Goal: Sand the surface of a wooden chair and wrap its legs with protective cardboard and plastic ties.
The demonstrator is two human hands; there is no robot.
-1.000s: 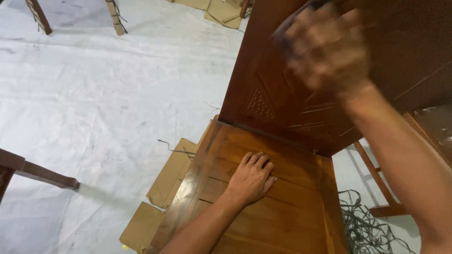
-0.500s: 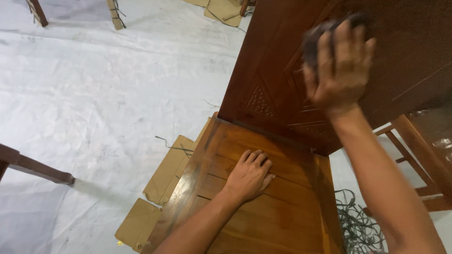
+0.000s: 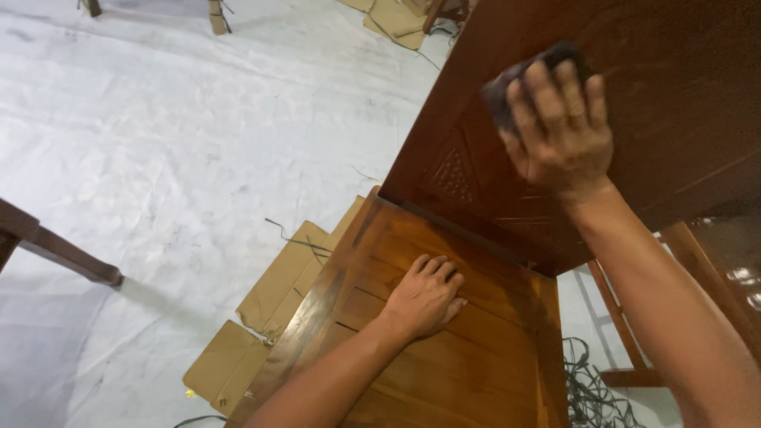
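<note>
Here the right hand (image 3: 561, 127) presses a dark, crumpled rubbing pad (image 3: 523, 75) against the upright dark-brown carved wooden panel (image 3: 682, 103), seemingly mid-polish. The left hand (image 3: 426, 295) lies flat, fingers spread, empty, on the glossy slatted wooden seat (image 3: 444, 364) near its back edge. Next strokes likely need even pressure.

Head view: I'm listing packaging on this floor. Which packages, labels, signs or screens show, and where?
No labels, signs or screens show.
Flattened cardboard: plain brown sheets on the white floor sheet, left of the wooden panel.
More flattened cardboard: plain brown pieces at the top edge, partly cut off.
</note>
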